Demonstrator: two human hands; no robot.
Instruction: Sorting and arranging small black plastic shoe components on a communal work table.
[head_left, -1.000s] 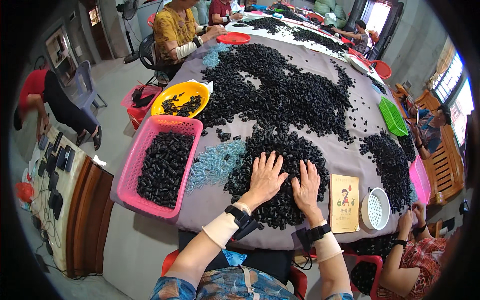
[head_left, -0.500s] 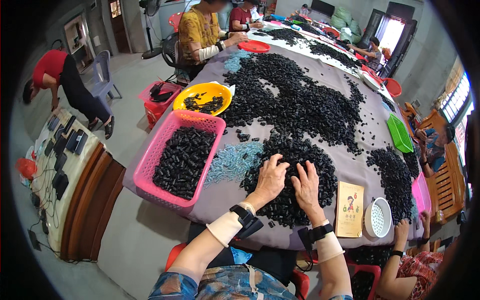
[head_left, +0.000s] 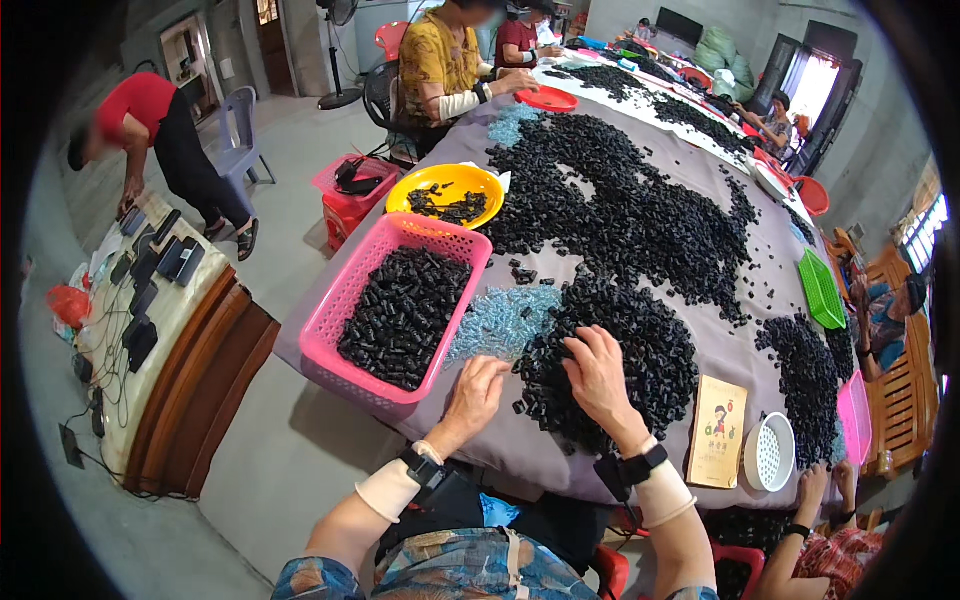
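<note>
My left hand [head_left: 474,402] is at the front edge of a patch of small clear bluish pieces [head_left: 508,318], beside the pink basket. Its fingers are bent and drawn together; whatever may be between the tips is too small to see. My right hand [head_left: 603,380] rests on the near heap of small black plastic parts [head_left: 640,345], fingers bent and apart, with nothing visibly gripped. The pink basket [head_left: 318,352] at the left holds many black cylindrical parts. Both wrists carry black straps over pale sleeves.
A yellow dish [head_left: 398,192] with black pieces stands behind the basket. Right of my hand are a tan booklet [head_left: 716,440] and a white perforated bowl [head_left: 768,455]. A green basket [head_left: 822,290] is farther right. Several people sit around the table; one bends at the left.
My left hand has left the black heap, moving left and toward me to the clear pieces, and its fingers have drawn together. My right hand stays on the heap. The view has shifted.
</note>
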